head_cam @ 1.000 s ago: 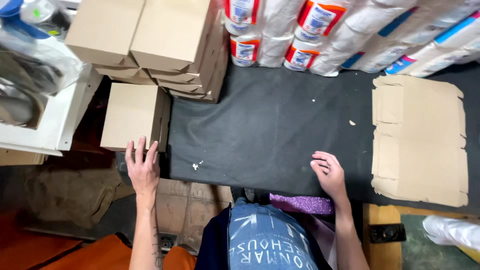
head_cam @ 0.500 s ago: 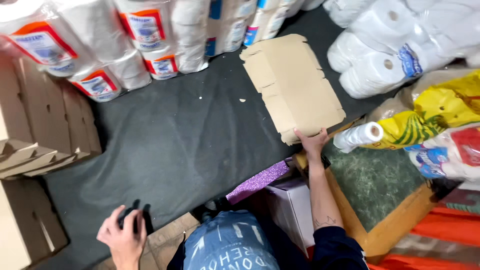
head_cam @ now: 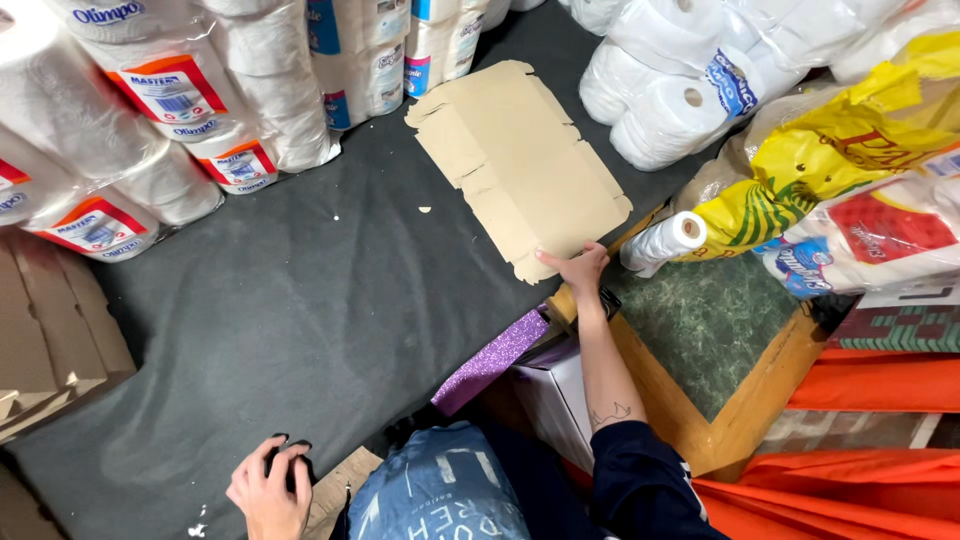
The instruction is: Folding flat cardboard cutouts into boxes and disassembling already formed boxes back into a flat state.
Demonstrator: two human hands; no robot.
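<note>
You have one view only, from the camera on your head: it looks steeply down at the dark counter (head_cam: 300,300) from close above, your arms entering from the bottom edge, toilet-paper packs (head_cam: 200,110) along the far side.

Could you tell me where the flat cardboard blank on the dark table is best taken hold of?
Grip the flat cardboard blank at its near edge, where the right hand already touches. It lies flat, so pinching that overhanging-looking edge from the table's right end seems easiest.
</note>
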